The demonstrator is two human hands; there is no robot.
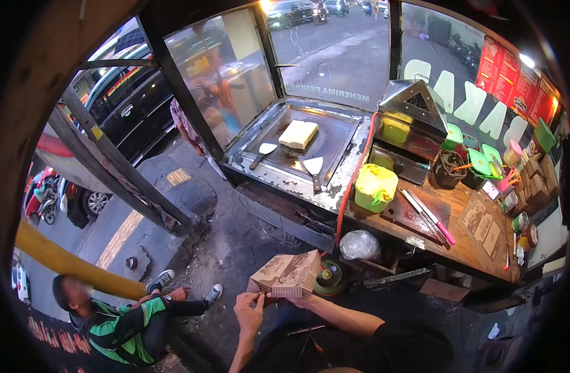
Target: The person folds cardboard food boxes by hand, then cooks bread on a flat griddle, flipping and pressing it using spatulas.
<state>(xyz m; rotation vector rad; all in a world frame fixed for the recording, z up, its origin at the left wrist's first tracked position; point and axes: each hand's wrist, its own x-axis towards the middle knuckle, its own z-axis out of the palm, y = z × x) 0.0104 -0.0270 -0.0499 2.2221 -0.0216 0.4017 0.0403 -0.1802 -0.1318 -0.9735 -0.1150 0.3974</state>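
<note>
In front of my body I hold a printed brown cardboard food box (285,275), its lid down. My left hand (249,310) pinches at the box's near left edge with thumb and fingers. My right hand (300,300) is under the near side, most of its fingers hidden by the box. Beyond the box, a block of pale bread (299,134) lies on a flat griddle (329,123). Two metal spatulas with dark handles rest nearby: one spatula (264,153) left of the bread, the other spatula (314,170) at the griddle's front edge.
Right of the griddle, a wooden counter (467,242) carries a tub of yellow spread (377,182), knives (427,217) on a dark board, a flat carton (485,226) and several lidded containers. A gas cylinder (330,277) stands below. A person (126,321) sits at left.
</note>
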